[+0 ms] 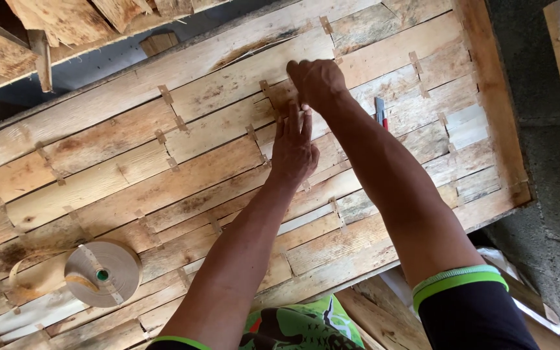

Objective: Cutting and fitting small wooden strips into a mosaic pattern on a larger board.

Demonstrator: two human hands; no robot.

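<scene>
Nearest to me, at the lower left of the frame, a roll of brown paper tape (102,273) lies flat on the veneer sheet (163,194), its loose end curling off to the left. That sheet, pieced together from many thin wood strips, covers the worktop almost edge to edge, and short tape patches (164,94) already bridge most of the seams across it; judging by how many are stuck down from lower left to upper right, the joining looks well along, with the seam under the hands among what is left.

Further up, near the centre, the left hand (293,148) lies open and flat, fingers stretched forward, pressing on the strips just below the joint. Just beyond it the right hand (317,83) is curled closed, fingertips pinched down at a tape piece (265,87) on the seam; whether it grips anything I cannot tell.

Right of the right forearm, a small cutter with a red grip (380,111) rests on the wood. At the far upper left, rough timber offcuts (59,19) are stacked.
</scene>
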